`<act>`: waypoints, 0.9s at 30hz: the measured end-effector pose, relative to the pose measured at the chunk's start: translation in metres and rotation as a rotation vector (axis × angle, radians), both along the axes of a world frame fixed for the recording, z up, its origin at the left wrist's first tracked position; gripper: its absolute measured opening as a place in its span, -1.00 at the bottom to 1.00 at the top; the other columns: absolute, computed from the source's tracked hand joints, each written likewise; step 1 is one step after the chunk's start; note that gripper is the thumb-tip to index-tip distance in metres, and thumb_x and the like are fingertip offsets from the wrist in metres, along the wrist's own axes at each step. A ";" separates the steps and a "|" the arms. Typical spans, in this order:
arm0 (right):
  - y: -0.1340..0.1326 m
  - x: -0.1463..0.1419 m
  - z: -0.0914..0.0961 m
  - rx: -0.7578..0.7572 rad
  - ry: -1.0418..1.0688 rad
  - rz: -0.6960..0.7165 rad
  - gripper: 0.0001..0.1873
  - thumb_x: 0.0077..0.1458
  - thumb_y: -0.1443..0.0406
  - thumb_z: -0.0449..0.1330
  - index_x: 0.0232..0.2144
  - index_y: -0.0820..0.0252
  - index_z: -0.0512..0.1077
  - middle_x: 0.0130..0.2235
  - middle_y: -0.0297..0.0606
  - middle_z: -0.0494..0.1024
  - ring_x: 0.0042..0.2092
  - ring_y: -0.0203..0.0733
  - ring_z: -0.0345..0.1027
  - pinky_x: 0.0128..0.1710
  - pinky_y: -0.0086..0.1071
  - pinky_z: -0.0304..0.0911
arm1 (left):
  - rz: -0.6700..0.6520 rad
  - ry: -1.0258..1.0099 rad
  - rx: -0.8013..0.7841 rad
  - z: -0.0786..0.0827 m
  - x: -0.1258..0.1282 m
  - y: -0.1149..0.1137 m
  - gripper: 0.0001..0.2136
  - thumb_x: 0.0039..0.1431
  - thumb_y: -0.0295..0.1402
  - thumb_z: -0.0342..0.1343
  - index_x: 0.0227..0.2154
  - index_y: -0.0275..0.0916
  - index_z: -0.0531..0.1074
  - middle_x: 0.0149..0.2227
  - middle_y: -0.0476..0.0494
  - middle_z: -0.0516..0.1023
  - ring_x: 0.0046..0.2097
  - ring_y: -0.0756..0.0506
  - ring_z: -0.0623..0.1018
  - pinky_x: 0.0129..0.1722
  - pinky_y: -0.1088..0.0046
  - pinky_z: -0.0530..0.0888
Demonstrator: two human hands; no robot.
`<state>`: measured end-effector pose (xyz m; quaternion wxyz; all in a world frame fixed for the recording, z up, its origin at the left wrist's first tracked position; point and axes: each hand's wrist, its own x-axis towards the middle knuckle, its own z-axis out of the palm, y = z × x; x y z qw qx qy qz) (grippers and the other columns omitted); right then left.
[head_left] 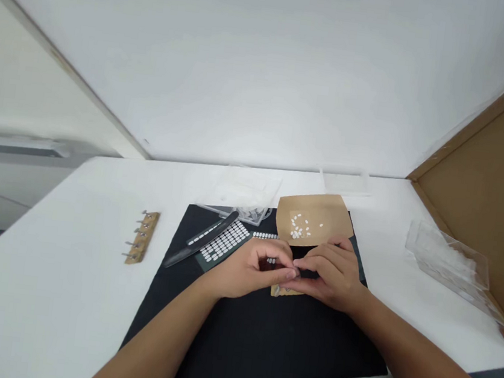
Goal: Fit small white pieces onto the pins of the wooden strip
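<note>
Found left hand (249, 269) and right hand (334, 273) brought together over a black mat (270, 349), thumbs and fingers closed narrowly at the tips on a small dark piece (297, 274). Cannot establish its material or full shape, being mostly covered by fingertips. Noted just below, partly hidden by the fingers, a flat-sided wooden block (275, 291) with metal fittings (287, 289).

Recorded beyond the right hand a smooth tan sheet (335, 211) with curved edges, carrying loose white ovals (297, 233). Recorded beside the left hand a dark green card (202, 261) set with close rows of white ovals (228, 241), and across it a long, curved black strip (200, 247). Observed behind these a clear plastic box (258, 222) with pale pieces (249, 213) inside. Located at far left a second wooden block (142, 237) bearing thin metal pins (130, 243).

Found the mat matte, laid on a smooth white table (65, 265). Noted clear plastic trays (451, 257) at right, a plain white wall (291, 84) behind and a brown panel (498, 181) at right.

Cannot read direction or long axis of the small dark piece. Read the second wooden block as lying lengthwise away from the person, far end slightly rightward, pins pointing left.
</note>
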<state>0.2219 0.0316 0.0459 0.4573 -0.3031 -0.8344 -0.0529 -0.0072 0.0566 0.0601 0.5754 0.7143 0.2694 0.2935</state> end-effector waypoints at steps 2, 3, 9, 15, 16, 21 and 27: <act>-0.001 0.001 0.000 -0.012 -0.016 0.003 -0.60 0.20 -0.02 0.47 -0.17 0.12 0.53 -0.38 -0.40 0.67 -0.39 -0.29 0.52 -0.15 -0.27 0.19 | 0.002 0.020 -0.014 -0.001 0.000 0.000 -0.81 0.35 -0.26 0.30 -0.32 -0.27 0.64 -0.33 -0.11 0.59 -0.28 -0.02 0.55 -0.26 0.50 0.47; -0.001 0.001 -0.001 -0.017 -0.024 0.008 -0.57 0.19 -0.05 0.46 -0.16 0.12 0.52 -0.37 -0.39 0.67 -0.39 -0.28 0.52 -0.15 -0.26 0.19 | 0.001 0.036 -0.024 -0.001 -0.001 0.000 -0.79 0.35 -0.24 0.30 -0.33 -0.27 0.63 -0.34 -0.10 0.58 -0.28 -0.01 0.54 -0.26 0.51 0.46; -0.003 -0.004 -0.012 -0.047 0.019 0.015 -0.66 0.20 0.05 0.49 -0.23 0.12 0.51 -0.50 -0.49 0.55 -0.47 -0.34 0.41 -0.26 -0.29 0.14 | -0.090 0.185 -0.270 0.005 -0.003 -0.002 -0.66 0.40 -0.06 0.20 -0.25 -0.29 0.54 -0.39 -0.03 0.53 -0.46 0.06 0.41 -0.47 0.57 0.35; -0.003 -0.005 -0.013 -0.071 -0.023 0.050 -0.63 0.16 0.06 0.50 -0.28 0.14 0.48 -0.47 -0.46 0.53 -0.44 -0.33 0.40 -0.25 -0.28 0.12 | -0.146 0.268 -0.308 0.006 -0.005 -0.003 -0.62 0.36 0.01 0.18 -0.25 -0.28 0.47 -0.42 0.04 0.47 -0.52 0.09 0.31 -0.53 0.57 0.25; -0.003 -0.004 -0.013 -0.080 -0.033 0.055 -0.64 0.17 0.06 0.50 -0.28 0.14 0.48 -0.47 -0.46 0.53 -0.44 -0.33 0.41 -0.24 -0.28 0.12 | -0.154 0.272 -0.300 0.006 -0.005 -0.002 -0.62 0.36 0.01 0.19 -0.25 -0.27 0.47 -0.43 0.05 0.46 -0.52 0.09 0.31 -0.53 0.57 0.24; -0.005 -0.004 -0.014 -0.131 -0.035 0.095 -0.66 0.19 0.08 0.48 -0.23 0.14 0.47 -0.47 -0.47 0.54 -0.43 -0.32 0.43 -0.23 -0.28 0.12 | -0.158 0.284 -0.221 0.009 -0.007 0.000 -0.67 0.38 -0.05 0.17 -0.31 -0.25 0.47 -0.39 0.01 0.50 -0.39 0.03 0.39 -0.40 0.53 0.32; -0.007 -0.003 -0.015 -0.177 -0.039 0.084 -0.64 0.23 0.05 0.45 -0.28 0.16 0.46 -0.51 -0.49 0.48 -0.47 -0.33 0.36 -0.29 -0.29 0.05 | -0.152 0.269 -0.212 0.002 -0.008 0.000 -0.69 0.36 -0.08 0.20 -0.28 -0.26 0.53 -0.35 -0.04 0.58 -0.35 0.01 0.47 -0.35 0.52 0.39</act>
